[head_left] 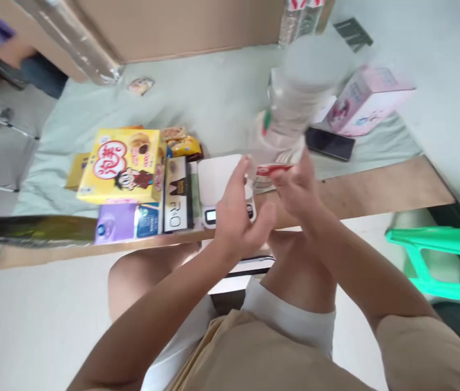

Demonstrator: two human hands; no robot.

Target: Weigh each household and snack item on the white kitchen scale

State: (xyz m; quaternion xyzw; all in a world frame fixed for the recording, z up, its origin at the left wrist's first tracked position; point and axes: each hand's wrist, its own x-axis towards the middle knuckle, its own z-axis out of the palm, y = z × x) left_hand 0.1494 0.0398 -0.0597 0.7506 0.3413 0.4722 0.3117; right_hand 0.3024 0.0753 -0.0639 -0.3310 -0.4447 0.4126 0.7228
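Observation:
My right hand [297, 187] is closed on a clear plastic item with a red-and-white label [272, 170]. Blur hides its exact kind. My left hand [238, 214] has its thumb and fingers apart, with the fingertips close to the clear item's left side; whether they touch it I cannot tell. Beneath the left hand lies a white kitchen scale [219, 176] with a small display, partly covered by the hand. Just beyond my right hand stands a tall, see-through cylinder with a pale top [301, 103], smeared by motion.
To the left sit a yellow snack box [119, 165], a purple box [115, 221] and a black-and-white box [176, 193]. A dark phone [330, 144] and a pink box [370, 103] are on the right. Clear bottles [300, 24] stand behind. A green stool [441, 239] is at right.

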